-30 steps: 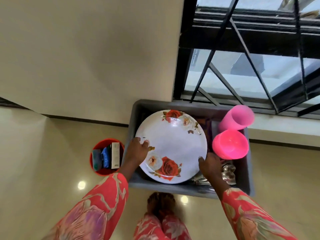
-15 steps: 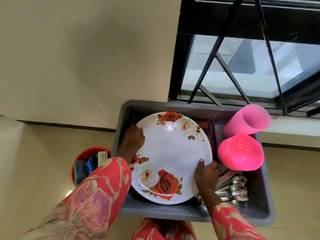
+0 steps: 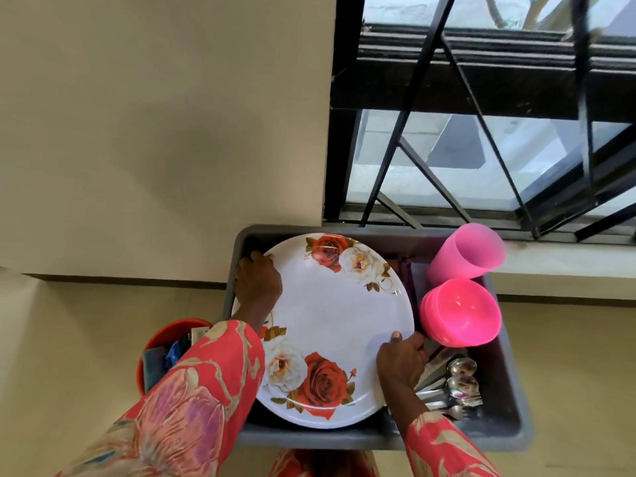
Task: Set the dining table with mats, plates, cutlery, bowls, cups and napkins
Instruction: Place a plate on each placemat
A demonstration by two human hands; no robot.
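Note:
A white plate point(image 3: 327, 315) printed with red and white roses lies on top inside a grey plastic tub point(image 3: 509, 401). My left hand point(image 3: 258, 284) grips the plate's far left rim, fingers curled over the edge. My right hand point(image 3: 401, 361) pinches the near right rim, thumb on top. Right of the plate stand stacked pink bowls point(image 3: 461, 311) and a pink cup point(image 3: 464, 253). Spoons and forks point(image 3: 454, 383) lie in the tub's near right corner. A dark patterned mat point(image 3: 401, 270) shows behind the plate.
A red bucket point(image 3: 165, 342) with small packets stands on the floor left of the tub. A cream wall rises behind, and a barred window point(image 3: 481, 132) sits above the tub's right side. Pale tiled floor surrounds the tub.
My left hand has slid from the plate's near left edge to its far left rim. The view has come closer to the tub. My right hand stays on the right rim.

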